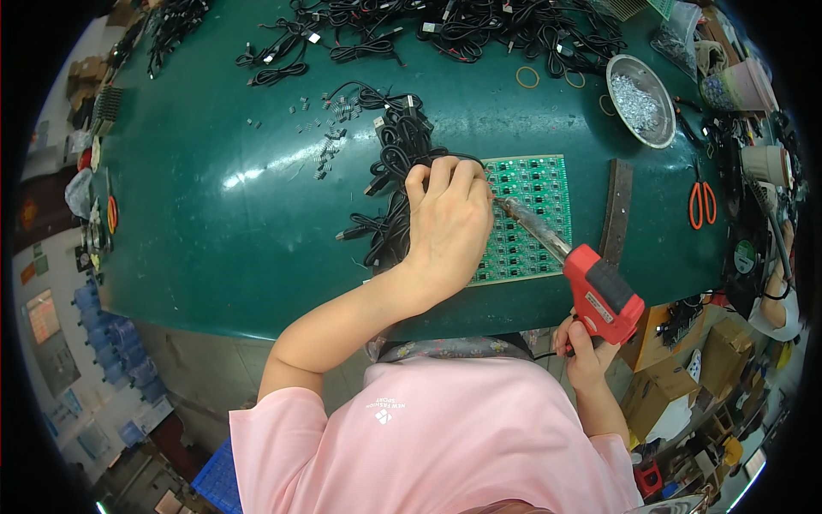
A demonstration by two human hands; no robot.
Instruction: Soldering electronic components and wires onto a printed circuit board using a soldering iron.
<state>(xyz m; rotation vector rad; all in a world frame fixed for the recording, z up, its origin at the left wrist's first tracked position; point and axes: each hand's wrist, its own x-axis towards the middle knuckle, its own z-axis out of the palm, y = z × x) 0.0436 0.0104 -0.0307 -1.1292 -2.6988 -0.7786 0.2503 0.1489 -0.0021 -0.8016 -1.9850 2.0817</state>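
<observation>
My right hand (586, 353) is wrapped round the handle of a red-and-black soldering gun (599, 295). Its metal barrel slants up and left over a green circuit board panel (531, 248), and the tip ends beside the fingers of my left hand (449, 214). That hand bends over the panel's left edge, fingers closed on a thin black cable (467, 156) whose end they hide. Just left of it lies a pile of coiled black USB cables (402, 133), partly under the wrist. Rows of small identical circuits fill the panel.
Small loose components (330, 141) are scattered left of the cables. More black cables (462, 26) heap along the far side. A metal bowl (640, 101) of shiny bits, a dark flat bar (616, 210) and orange-handled scissors (702, 204) sit to the right. Another person's arm (777, 287) shows far right.
</observation>
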